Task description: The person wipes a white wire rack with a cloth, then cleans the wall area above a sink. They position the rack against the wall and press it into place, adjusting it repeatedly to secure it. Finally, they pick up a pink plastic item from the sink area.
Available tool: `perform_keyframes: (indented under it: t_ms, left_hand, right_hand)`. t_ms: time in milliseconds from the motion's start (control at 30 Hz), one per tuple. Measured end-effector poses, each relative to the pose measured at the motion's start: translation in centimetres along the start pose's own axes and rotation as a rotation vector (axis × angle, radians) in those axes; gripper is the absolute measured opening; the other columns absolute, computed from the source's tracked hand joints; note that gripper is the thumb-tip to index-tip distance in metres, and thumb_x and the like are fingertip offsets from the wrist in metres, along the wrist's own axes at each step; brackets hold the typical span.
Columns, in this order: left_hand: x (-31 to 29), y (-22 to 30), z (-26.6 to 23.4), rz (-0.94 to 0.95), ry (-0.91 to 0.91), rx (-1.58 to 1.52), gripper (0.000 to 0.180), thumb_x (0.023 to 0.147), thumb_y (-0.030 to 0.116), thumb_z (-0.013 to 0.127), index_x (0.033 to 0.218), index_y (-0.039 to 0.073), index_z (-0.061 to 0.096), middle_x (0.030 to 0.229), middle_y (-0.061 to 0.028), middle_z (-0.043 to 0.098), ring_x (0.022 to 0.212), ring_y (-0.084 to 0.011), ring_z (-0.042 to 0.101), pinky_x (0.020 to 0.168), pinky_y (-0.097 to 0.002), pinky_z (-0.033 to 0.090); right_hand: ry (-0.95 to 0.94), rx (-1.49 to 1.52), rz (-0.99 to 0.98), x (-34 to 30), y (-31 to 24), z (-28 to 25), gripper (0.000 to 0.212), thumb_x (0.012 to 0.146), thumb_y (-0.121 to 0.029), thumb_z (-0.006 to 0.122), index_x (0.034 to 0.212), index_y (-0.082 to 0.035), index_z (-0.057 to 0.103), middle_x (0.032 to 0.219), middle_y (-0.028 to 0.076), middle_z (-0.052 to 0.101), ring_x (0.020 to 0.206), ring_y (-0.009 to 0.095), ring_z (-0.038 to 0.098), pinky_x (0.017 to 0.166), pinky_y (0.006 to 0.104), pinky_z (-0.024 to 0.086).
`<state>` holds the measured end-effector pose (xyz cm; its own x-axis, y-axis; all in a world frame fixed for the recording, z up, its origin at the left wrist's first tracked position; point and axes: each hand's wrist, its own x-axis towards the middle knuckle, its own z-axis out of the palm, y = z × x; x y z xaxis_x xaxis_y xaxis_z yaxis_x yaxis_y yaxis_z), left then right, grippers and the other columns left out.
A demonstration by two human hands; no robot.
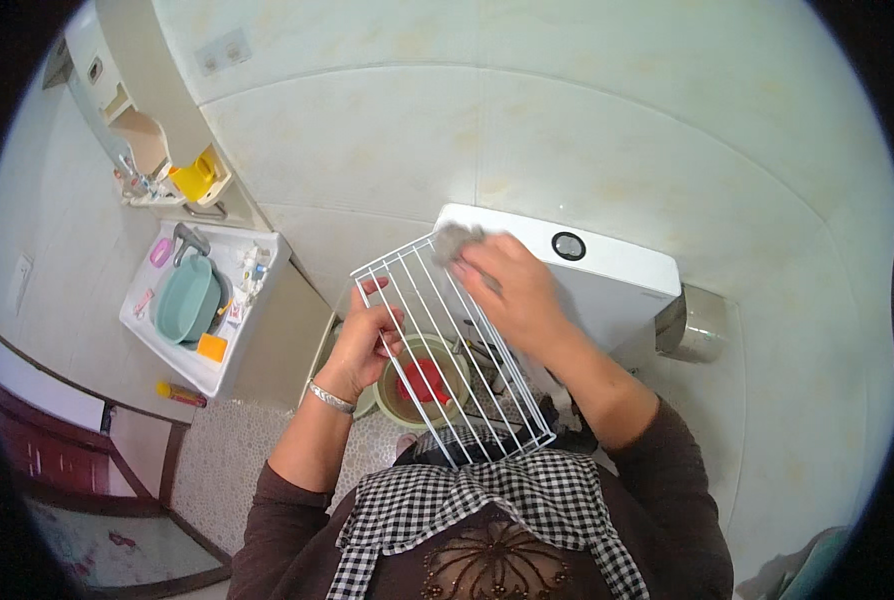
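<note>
A white wire rack (445, 350) is held up at a slant in front of my body, its lower end near my checked apron (487, 490). My left hand (365, 342) grips the rack's left side, with the thumb and fingers around the wires. In my right hand (515, 292) is a crumpled grey cloth (455, 242), pressed against the rack's far corner. Below the rack stands a light green basin (385, 402) with a red thing (424, 380) in it, partly hidden by the wires.
Behind the rack is a white toilet tank (617, 265) with a round flush button. A lidded bin (695, 325) stands to its right. At the left, a white washbasin (267, 250) holds a teal tub (189, 300). A yellow cup (195, 178) sits on the shelf above.
</note>
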<state>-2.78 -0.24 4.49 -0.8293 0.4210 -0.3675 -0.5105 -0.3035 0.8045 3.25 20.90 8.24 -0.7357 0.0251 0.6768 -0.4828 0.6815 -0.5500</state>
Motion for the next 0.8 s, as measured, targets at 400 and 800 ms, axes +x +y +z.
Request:
perform_keyframes:
  t_ms: [400, 800]
  left_hand:
    - [-0.3, -1.9, -0.6, 0.018, -0.097, -0.06, 0.065, 0.075, -0.01, 0.047, 0.135, 0.01, 0.033, 0.083, -0.0038, 0.05, 0.055, -0.008, 0.038, 0.04, -0.0197, 0.029]
    - [2.3, -2.5, -0.4, 0.055, -0.015, 0.077, 0.052, 0.089, 0.006, 0.056, 0.135, 0.009, 0.031, 0.083, -0.0047, 0.051, 0.053, -0.006, 0.04, 0.04, -0.0183, 0.031]
  right_hand:
    - [-0.43, -0.009, 0.112, -7.1, 0.7, -0.6, 0.02, 0.092, -0.028, 0.063, 0.097, -0.008, 0.066, 0.085, 0.013, 0.059, 0.077, 0.033, 0.062, 0.068, 0.0435, 0.051]
    - [-0.75, 0.207, 0.192, -12.4, 2.3, -7.5, 0.022, 0.09, -0.027, 0.068, 0.091, -0.005, 0.072, 0.082, 0.008, 0.07, 0.077, 0.022, 0.067, 0.07, 0.0344, 0.052]
